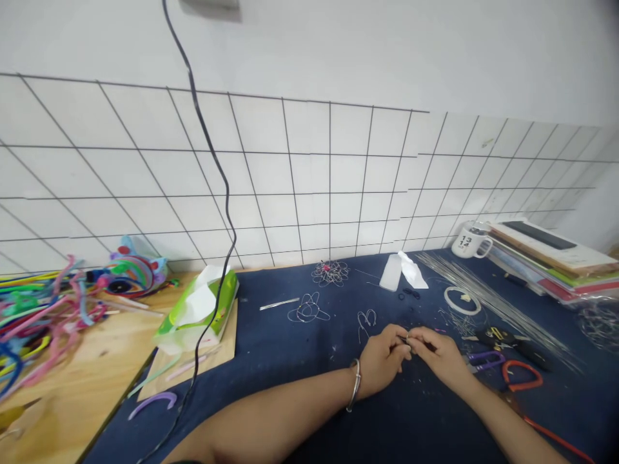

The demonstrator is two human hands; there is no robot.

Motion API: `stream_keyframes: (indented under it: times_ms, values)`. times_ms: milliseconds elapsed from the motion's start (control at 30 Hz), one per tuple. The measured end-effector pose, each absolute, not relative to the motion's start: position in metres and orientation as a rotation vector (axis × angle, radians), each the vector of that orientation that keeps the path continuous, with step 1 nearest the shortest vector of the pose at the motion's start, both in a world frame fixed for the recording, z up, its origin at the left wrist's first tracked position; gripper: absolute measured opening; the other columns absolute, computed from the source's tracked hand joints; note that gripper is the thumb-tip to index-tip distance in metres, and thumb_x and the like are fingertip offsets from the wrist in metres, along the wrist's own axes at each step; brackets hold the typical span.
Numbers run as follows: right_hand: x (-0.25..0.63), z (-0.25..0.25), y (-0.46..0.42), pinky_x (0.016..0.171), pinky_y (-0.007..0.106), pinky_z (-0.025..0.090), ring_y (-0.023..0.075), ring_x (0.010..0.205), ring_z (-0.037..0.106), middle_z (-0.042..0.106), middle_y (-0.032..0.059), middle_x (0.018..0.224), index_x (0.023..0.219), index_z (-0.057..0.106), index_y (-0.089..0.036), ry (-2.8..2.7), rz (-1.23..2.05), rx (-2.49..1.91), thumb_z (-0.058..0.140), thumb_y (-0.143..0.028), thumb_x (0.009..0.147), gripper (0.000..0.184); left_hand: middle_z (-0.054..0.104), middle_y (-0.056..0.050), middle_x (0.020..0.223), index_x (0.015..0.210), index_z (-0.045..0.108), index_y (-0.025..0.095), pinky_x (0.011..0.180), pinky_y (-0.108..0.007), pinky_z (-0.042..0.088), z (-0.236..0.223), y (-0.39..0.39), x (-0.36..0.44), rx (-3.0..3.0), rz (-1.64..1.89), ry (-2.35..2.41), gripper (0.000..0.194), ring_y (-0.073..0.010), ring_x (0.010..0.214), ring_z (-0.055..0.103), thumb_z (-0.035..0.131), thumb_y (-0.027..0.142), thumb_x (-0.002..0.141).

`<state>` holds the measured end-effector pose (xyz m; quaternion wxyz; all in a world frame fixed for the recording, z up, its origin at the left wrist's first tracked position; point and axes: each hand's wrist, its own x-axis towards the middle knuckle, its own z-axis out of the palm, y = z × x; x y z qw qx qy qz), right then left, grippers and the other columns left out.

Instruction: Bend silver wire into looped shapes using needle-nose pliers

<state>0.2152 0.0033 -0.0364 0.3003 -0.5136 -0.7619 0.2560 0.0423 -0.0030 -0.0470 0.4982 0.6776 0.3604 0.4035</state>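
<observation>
The left hand (380, 362), with a silver bangle (356, 385) on its wrist, and the right hand (440, 357) meet over the dark blue cloth (290, 367), fingertips pinched together around a small dark piece (404, 339). From where I stand, the fingers cover most of it, so I can't tell what it is; it sits right where the two hands meet. Just beyond the left hand lies a wire heart (366, 319), and farther left a looped wire shape (308, 310) with some short straight wires (279, 303) near it. Behind these is a wire cluster (330, 272) with a reddish middle. Close by the right hand are black-handled pliers (498, 336), a purple handle (487, 360) and a red handle (523, 376). Past them I see a white ring (445, 298), a spread of long straight wires (488, 298) and, near the wall, a white mug (465, 246) beside a stack of books and papers (556, 261). Over on the left, a green tissue pack (227, 303) rests on a board, a black cable (226, 187) hanging across it, and colourful fuzzy stems (72, 296) heap up on the wooden tabletop (106, 367).
</observation>
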Motion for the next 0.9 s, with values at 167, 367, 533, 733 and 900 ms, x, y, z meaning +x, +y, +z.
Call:
stream_keyframes:
  times_ms: [167,367,533,733,900]
  values:
    - [0.213,-0.036,0.001,0.058,0.023,0.039,0.0122,0.061,0.051,0.056,-0.0012,0.065,0.075,0.060,-0.020,-2.026,0.641,-1.415,0.044,-0.041,0.081,0.026,0.060,0.002,0.073,0.098,0.051,0.019,0.051,-0.018,0.040,-0.047,-0.003,0.043,1.648,0.983,0.874,0.018,-0.0060,0.050,0.051,0.043,0.020,0.081]
    - [0.211,-0.038,0.001,0.059,0.023,0.040,0.0125,0.062,0.052,0.059,-0.0007,0.067,0.076,0.060,-0.021,-2.004,0.626,-1.430,0.045,-0.042,0.080,0.027,0.061,0.003,0.072,0.101,0.051,0.021,0.057,-0.019,0.042,-0.046,-0.007,0.042,1.694,0.977,0.864,0.022,-0.0080,0.056,0.054,0.045,0.018,0.080]
    - [0.211,-0.035,-0.001,0.063,0.024,0.041,0.0127,0.065,0.054,0.061,-0.0004,0.070,0.080,0.062,-0.021,-1.954,0.576,-1.473,0.046,-0.043,0.080,0.027,0.059,0.003,0.067,0.102,0.053,0.021,0.059,-0.020,0.042,-0.045,-0.007,0.040,1.692,1.034,0.907,0.022,-0.0081,0.056,0.053,0.045,0.020,0.081]
    - [0.212,-0.036,-0.002,0.066,0.024,0.042,0.0130,0.068,0.056,0.064,0.0011,0.076,0.086,0.062,-0.019,-1.881,0.529,-1.490,0.043,-0.042,0.082,0.031,0.061,-0.002,0.082,0.101,0.053,0.017,0.062,-0.021,0.044,-0.042,0.025,0.016,1.570,1.328,1.119,0.023,-0.0080,0.060,0.053,0.043,0.026,0.083]
    - [0.213,-0.038,-0.001,0.069,0.025,0.042,0.0139,0.072,0.056,0.063,0.0019,0.078,0.082,0.063,-0.020,-1.932,0.473,-1.458,0.043,-0.039,0.083,0.028,0.061,-0.004,0.087,0.095,0.056,0.016,0.069,-0.025,0.044,-0.049,0.055,-0.008,1.655,1.415,1.342,0.021,-0.0115,0.073,0.055,0.044,0.026,0.082]
